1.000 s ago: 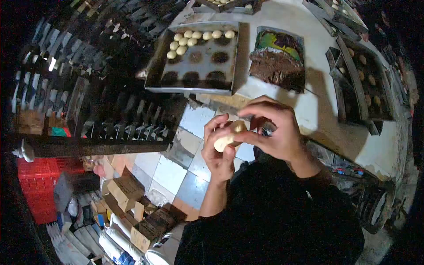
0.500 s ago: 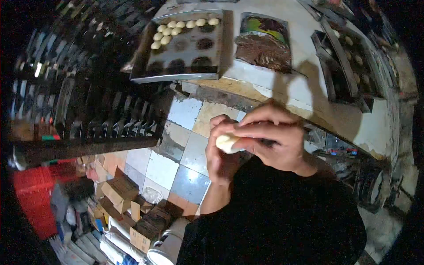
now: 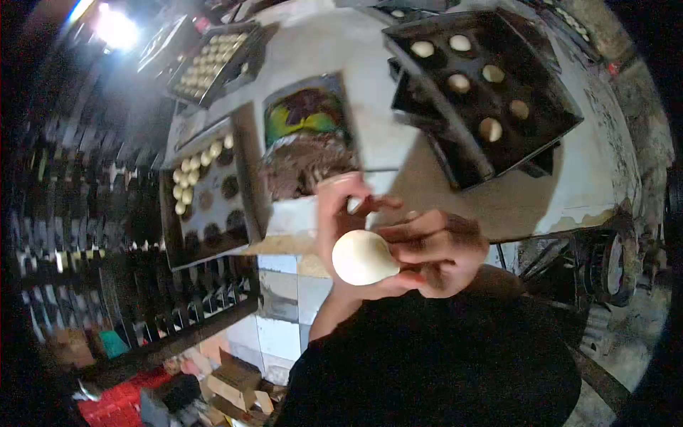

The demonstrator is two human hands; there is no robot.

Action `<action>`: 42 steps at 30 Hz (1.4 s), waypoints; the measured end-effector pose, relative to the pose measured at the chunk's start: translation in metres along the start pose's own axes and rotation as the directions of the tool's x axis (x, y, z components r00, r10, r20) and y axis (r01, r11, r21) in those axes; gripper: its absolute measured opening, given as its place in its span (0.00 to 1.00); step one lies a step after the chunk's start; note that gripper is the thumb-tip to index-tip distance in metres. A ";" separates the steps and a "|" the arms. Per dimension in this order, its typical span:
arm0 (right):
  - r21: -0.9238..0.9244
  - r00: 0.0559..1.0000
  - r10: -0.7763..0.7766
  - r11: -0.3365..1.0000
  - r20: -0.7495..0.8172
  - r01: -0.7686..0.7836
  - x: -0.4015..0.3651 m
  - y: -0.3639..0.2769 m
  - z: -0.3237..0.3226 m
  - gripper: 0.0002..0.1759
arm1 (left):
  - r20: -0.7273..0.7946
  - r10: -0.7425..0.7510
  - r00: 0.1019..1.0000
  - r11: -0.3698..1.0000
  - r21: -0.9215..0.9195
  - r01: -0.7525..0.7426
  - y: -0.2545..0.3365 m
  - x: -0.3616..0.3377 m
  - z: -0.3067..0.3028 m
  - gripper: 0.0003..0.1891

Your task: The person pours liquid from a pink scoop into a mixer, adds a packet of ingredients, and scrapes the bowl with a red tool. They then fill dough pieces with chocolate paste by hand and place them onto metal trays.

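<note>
A smooth, pale dough ball [image 3: 361,257] sits between my two hands, just off the table's front edge. My left hand [image 3: 343,213] is behind and under the ball, its fingers curled and slightly blurred. From the right, my right hand [image 3: 442,252] pinches the ball's right side, where the dough narrows. Beyond my left hand lies a brown, chocolate-like mass [image 3: 299,165] on an open green and yellow wrapper [image 3: 306,114]. Left of it, a dark tray [image 3: 245,206] carries several small pale balls [image 3: 188,178] along its far and left sides.
Stacked dark trays [image 3: 473,153] with larger dough balls stand at the right of the table [image 3: 377,71]. Another tray of small balls [image 3: 213,60] is at the back left. A slatted dark rack [image 3: 185,299], a red crate [image 3: 117,402] and a cardboard box [image 3: 235,381] are at the left.
The view has turned toward the right of the table, bringing more trays into sight. The dough between my hands now shows as a larger, rounder, smooth ball.
</note>
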State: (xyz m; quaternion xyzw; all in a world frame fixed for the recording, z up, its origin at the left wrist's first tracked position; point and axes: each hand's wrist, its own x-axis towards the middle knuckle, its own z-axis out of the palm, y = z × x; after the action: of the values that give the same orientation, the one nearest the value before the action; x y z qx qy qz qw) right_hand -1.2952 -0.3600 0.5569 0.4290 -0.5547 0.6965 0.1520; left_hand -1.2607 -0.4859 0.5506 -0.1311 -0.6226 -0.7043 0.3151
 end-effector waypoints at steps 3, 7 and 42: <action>-0.204 0.969 0.242 0.952 0.045 -0.228 0.007 0.025 -0.053 0.08 | 0.183 0.045 0.982 0.996 0.063 -0.057 -0.052 0.045 0.034 0.25; -0.556 0.940 0.340 0.787 0.031 -0.266 0.026 0.043 -0.125 0.15 | 0.072 -0.172 0.982 0.924 0.358 0.136 -0.098 0.068 0.078 0.15; -0.964 0.944 0.215 -0.027 0.252 0.263 0.096 0.091 -0.169 0.19 | -0.642 0.126 0.756 0.039 0.765 0.643 -0.130 -0.007 -0.535 0.25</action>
State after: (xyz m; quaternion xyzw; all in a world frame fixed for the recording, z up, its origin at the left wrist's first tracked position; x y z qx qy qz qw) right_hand -1.4864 -0.2637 0.5690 0.3078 -0.8923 0.0003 0.3302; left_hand -1.2234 -0.9944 0.3414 0.4482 -0.8141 -0.1506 0.3372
